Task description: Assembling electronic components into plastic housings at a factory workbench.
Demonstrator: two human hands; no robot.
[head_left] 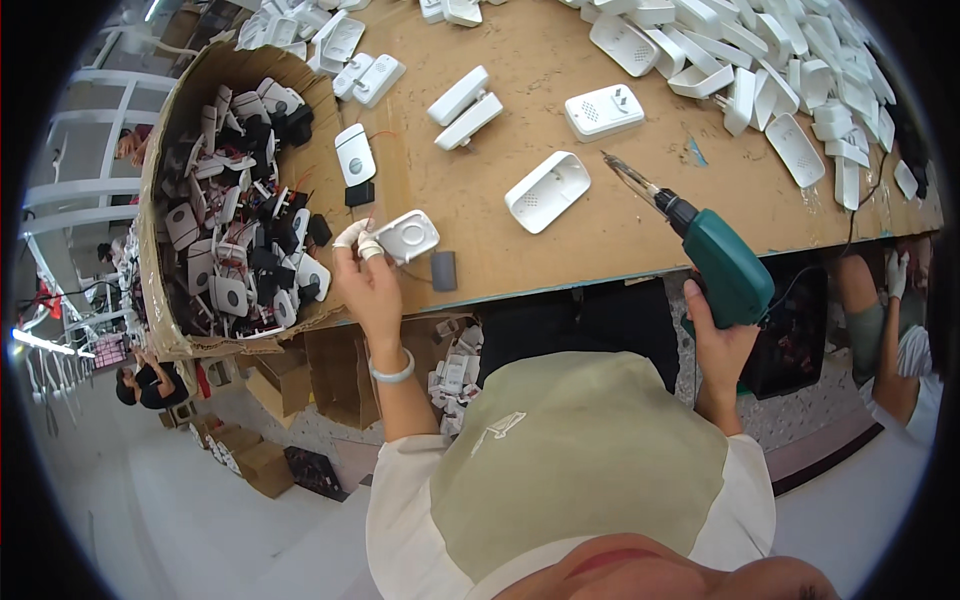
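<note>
My left hand (372,285), with white coverings on its fingertips, pinches the edge of a small white plastic housing (408,235) that has a round recess. A dark grey block (443,271) lies just right of it at the table's near edge, apparently joined to it by a thin wire. In my right hand (722,345) is a green pistol-grip electric drill (728,265), its long bit pointing up and left over the table. Beyond that bit lies a white casing with plug prongs (604,110). An open white shell (547,192) rests between both hands, hollow side up.
A cardboard box (165,320) full of white and black parts with wires stands at the left. White casings (760,50) are heaped at the back right. A white unit (354,154) lies by the box. At the far right a co-worker's gloved hand (896,272) shows.
</note>
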